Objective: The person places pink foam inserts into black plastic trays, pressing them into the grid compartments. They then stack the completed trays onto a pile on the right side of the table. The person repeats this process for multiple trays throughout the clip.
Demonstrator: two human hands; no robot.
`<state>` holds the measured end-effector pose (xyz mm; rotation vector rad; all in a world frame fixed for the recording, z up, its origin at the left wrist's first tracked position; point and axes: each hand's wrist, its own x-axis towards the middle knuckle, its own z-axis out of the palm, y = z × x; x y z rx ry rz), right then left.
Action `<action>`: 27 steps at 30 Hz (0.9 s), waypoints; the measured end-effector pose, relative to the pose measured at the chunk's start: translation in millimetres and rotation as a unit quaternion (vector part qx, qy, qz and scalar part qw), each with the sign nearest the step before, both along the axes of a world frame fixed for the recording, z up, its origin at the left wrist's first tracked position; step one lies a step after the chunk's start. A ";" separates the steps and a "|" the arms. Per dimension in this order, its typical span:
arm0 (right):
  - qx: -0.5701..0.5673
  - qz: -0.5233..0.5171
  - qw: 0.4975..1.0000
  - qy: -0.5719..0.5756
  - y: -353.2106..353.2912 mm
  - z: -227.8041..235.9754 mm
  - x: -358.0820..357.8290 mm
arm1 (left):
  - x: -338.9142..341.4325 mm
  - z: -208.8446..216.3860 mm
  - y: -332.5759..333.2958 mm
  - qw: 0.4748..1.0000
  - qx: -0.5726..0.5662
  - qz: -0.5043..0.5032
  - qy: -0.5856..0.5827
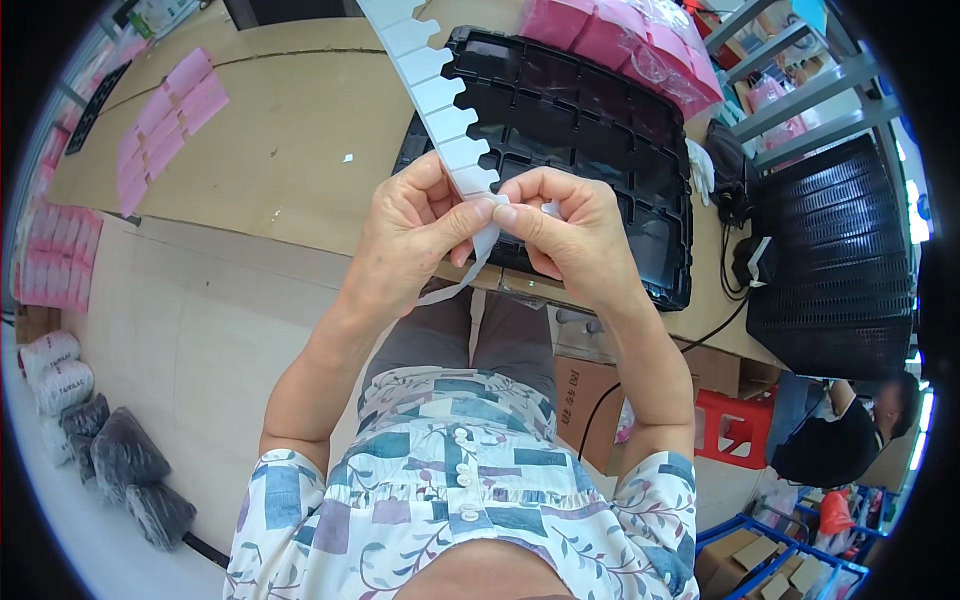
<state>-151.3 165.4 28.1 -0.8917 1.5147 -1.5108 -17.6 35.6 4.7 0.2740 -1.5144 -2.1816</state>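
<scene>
A long white strip with a notched, tabbed right edge and cross lines runs from the top of the view down to my hands. My left hand is closed on its lower end, thumb and fingers pinching it. My right hand pinches the same end, its thumb tip beside the left one. A narrow white tail of the strip hangs curling below my hands. A small white bit shows between my right fingers; whether it belongs to the strip I cannot tell. Under my hands lies a black compartment tray.
Pink packs in clear film stand behind the tray. Pink sheets lie on the tan table at left. On the right are a black perforated crate, a cable, a red stool and another person.
</scene>
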 end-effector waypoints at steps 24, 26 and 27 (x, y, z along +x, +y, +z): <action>-0.140 -0.092 0.867 0.469 32.0 4.2 13.2 | -8.9 -9.8 17.6 0.987 -0.040 0.142 0.058; -0.023 -0.092 0.935 0.342 57.4 29.5 -22.0 | 4.6 -10.3 11.3 0.983 -0.142 0.115 -0.012; 0.054 -0.079 0.958 0.270 70.1 37.9 -44.8 | 13.1 -13.6 5.4 0.976 -0.192 0.098 -0.042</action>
